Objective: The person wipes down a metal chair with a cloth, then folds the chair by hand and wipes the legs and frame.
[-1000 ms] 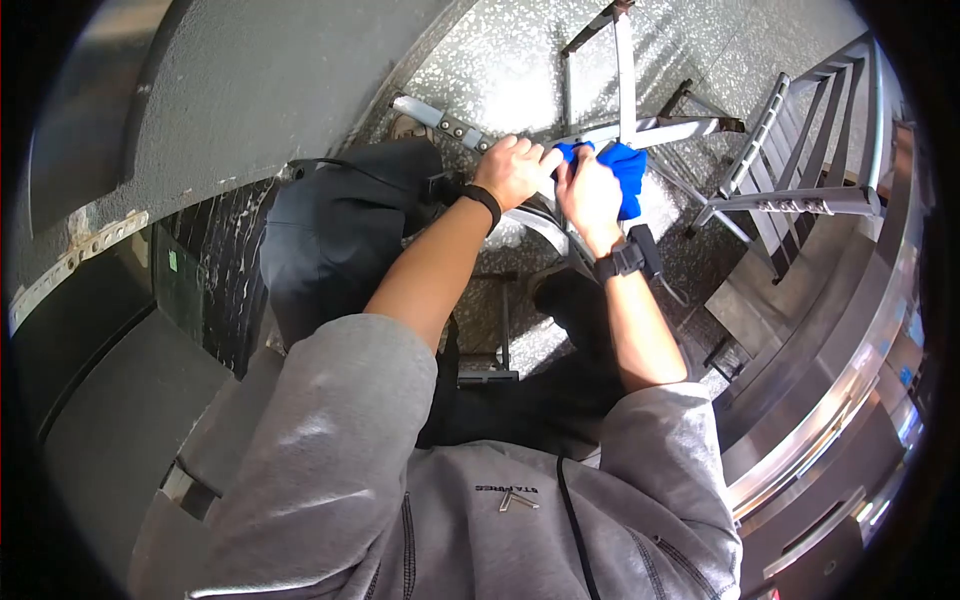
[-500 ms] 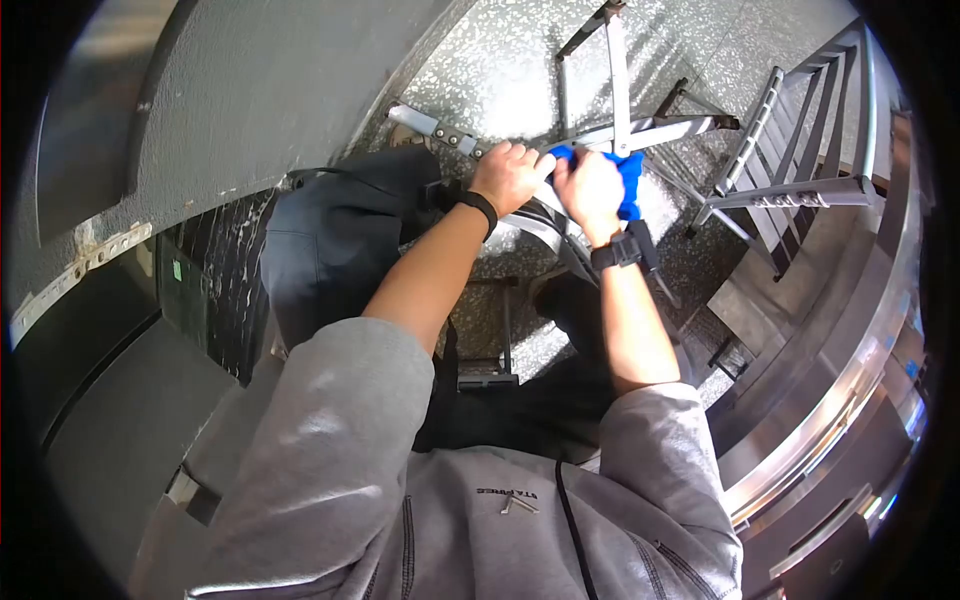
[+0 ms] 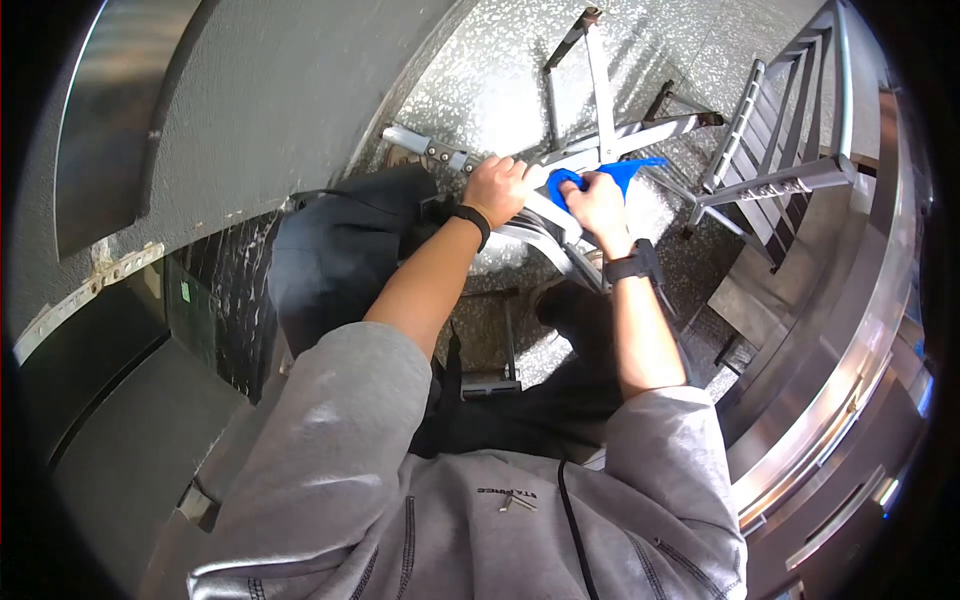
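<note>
My left hand is closed around a bar of a silver metal frame, near its bolted joint. Pressed in my right hand is a blue cloth, which touches the frame just right of my left hand. One end of the cloth sticks out to the right past my fingers. The frame's legs spread over the speckled floor, and the underside of both palms is hidden.
A silver slatted metal rack stands at the right, beside a long steel-edged counter. On the left is a grey wall. Dark grey fabric lies left of the frame.
My right hand has moved slightly down and toward me along the frame, and the cloth now stretches out to the right. My left hand has shifted slightly. The view has tilted a little.
</note>
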The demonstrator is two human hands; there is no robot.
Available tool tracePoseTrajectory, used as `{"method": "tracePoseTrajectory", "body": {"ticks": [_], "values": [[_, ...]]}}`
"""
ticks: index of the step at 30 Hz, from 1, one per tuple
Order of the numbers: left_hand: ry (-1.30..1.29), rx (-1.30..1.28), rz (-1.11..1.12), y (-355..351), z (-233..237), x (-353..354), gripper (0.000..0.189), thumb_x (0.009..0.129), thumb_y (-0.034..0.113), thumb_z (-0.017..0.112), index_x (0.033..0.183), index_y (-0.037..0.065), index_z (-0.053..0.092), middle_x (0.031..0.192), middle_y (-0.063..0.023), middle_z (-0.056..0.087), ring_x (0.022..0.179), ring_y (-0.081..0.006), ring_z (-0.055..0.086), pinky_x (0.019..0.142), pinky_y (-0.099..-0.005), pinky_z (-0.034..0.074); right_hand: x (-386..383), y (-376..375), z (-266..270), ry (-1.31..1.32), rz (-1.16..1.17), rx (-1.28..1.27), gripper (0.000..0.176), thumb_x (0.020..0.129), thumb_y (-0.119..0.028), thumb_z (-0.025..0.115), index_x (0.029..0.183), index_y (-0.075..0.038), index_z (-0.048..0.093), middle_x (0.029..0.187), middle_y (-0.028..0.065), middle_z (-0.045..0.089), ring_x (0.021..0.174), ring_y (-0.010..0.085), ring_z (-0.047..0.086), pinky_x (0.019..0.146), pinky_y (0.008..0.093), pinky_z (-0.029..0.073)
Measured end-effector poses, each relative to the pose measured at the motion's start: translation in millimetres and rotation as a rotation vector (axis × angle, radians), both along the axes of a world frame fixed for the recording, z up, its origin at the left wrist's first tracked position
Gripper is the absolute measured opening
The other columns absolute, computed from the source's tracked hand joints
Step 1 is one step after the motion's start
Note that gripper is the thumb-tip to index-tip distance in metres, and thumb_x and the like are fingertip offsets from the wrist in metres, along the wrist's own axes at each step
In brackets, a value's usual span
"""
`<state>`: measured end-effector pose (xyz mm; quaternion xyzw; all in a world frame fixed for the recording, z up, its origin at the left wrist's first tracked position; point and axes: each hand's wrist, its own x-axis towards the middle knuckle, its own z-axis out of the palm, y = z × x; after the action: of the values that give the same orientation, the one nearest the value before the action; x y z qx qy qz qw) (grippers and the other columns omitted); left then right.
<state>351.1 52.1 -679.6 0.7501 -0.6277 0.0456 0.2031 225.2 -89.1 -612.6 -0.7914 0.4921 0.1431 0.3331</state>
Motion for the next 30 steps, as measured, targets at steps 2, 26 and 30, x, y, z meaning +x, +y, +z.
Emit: {"method": "tracePoseTrajectory", "body": {"ticks": [2, 26, 30], "values": [[-0.010, -0.036, -0.019, -0.5, -2.1, 3.0, 0.017, 0.072, 0.016, 0.060, 0.089, 0.012, 0.063, 0.075, -0.0003, 0.056, 0.074, -0.0181, 0.057, 0.069, -0.0329, 0.045, -1.5, -5.9, 49.6, -0.049, -0.147, -0.093, 0.050, 0.083, -0.039, 0.068, 0.112, 0.001, 0.068, 0.099, 0.0249, 0.070, 0.099, 0.0360, 0.069, 0.088, 0.0410, 0.053], [0.296, 0.033, 0.980, 16.7, 68.6, 54.5, 0.062, 0.073, 0.037, 0.080, 0.112, -0.005, 0.058, 0.104, -0.0187, 0.062, 0.097, -0.0327, 0.059, 0.093, -0.0428, 0.045, -72.2, -80.7, 100.8, -0.323, -0.391, -0.158, 0.059, 0.082, -0.046, 0.062, 0.123, -0.003, 0.063, 0.109, 0.0237, 0.069, 0.107, 0.0362, 0.066, 0.094, 0.0428, 0.049], [1.447, -0.075, 1.415, 9.3, 51.4, 94.7, 0.032, 0.082, 0.025, 0.074, 0.096, 0.002, 0.056, 0.078, -0.0100, 0.061, 0.047, -0.0155, 0.054, 0.035, -0.0301, 0.041, -76.1, -79.5, 115.2, -0.393, -0.415, -0.111, 0.061, 0.083, -0.045, 0.062, 0.126, -0.003, 0.061, 0.112, 0.0235, 0.068, 0.110, 0.0367, 0.064, 0.095, 0.0437, 0.049]]}}
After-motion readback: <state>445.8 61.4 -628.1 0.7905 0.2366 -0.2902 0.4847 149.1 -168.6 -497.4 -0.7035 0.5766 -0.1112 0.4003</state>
